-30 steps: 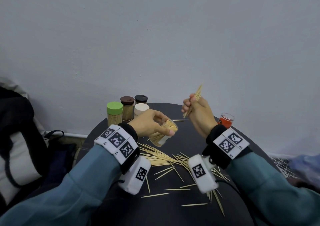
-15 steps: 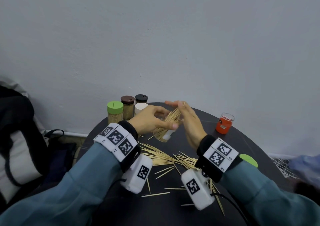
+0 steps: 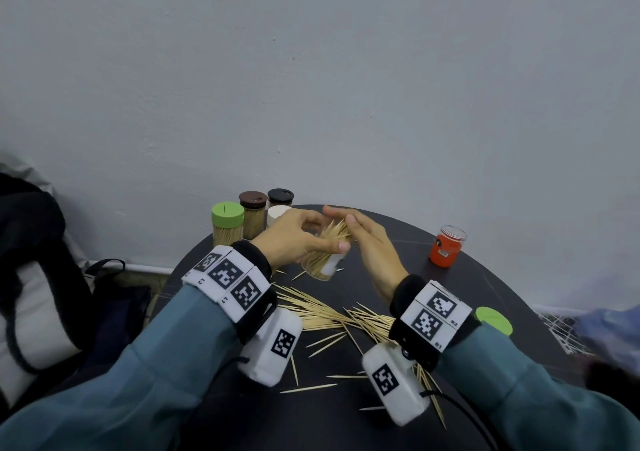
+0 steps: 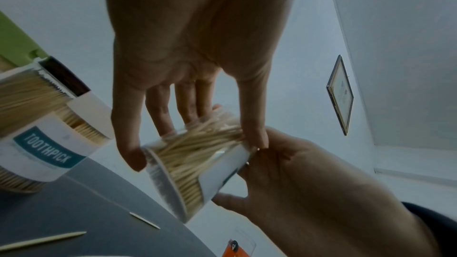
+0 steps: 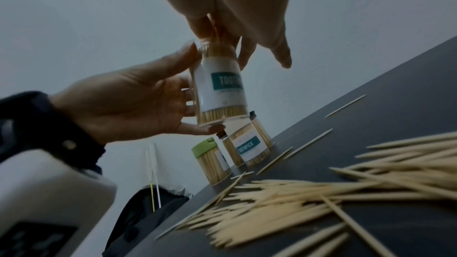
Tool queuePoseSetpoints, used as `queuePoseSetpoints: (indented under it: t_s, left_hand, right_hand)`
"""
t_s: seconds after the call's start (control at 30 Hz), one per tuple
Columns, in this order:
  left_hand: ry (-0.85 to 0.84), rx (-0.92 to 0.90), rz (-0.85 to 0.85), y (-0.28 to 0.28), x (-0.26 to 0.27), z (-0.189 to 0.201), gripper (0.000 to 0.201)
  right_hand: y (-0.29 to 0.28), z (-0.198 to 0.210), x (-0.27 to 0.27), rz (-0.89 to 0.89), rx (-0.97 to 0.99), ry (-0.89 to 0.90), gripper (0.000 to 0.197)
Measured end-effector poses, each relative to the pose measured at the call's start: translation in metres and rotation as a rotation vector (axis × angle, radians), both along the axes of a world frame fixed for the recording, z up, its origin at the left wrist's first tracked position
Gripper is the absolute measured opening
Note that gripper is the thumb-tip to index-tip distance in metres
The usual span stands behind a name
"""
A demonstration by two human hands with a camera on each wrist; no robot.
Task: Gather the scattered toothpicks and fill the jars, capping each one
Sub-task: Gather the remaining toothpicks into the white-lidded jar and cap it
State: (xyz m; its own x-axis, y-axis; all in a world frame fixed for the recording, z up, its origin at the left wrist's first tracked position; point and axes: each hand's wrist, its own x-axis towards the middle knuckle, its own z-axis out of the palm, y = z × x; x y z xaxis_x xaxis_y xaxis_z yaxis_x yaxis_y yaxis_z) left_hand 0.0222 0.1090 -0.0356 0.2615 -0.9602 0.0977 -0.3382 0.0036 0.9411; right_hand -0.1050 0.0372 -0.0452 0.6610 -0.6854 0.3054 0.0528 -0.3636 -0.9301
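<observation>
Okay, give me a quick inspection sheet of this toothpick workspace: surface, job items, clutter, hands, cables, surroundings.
Surface: dark round table, loose toothpicks strewn over its near half.
Job's things: open jar held tilted off the table, toothpicks sticking out of its mouth; four capped jars at the back edge; loose green cap lying near the right sleeve.
Clutter: small orange jar on the right.
Hands: left hand grips the open jar; right hand, fingers straight, presses on the protruding toothpicks.
Cables: black cable running from the right wrist unit.
Surroundings: plain grey wall; dark bag to the left of the table.
</observation>
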Motion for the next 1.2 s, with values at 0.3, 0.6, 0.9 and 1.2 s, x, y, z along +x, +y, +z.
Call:
queuePoseSetpoints:
  t_s: [0.3,0.6,0.9,1.2]
  left_hand:
    - [-0.048,0.013,-0.012,-0.002,0.001,-0.002,0.047]
    - [-0.124,0.022,-0.053,-0.002,-0.002,-0.004,0.052]
    - [-0.045,0.002,0.029,-0.003,0.001,-0.004,0.041]
    - [-0.072,-0.021,0.107,-0.004,0.005,-0.006,0.038]
  right_hand:
    - [0.004,0.000,0.000,0.009,-0.100,0.283,0.045]
    - [0.002,0.010,-0.003,-0.011,-0.358,0.725,0.057]
    - [0.004,0.009,-0.010,0.015,-0.243,0.428,0.052]
    - [0.007,0.006,-0.012,0.096,-0.262,0.500,0.050]
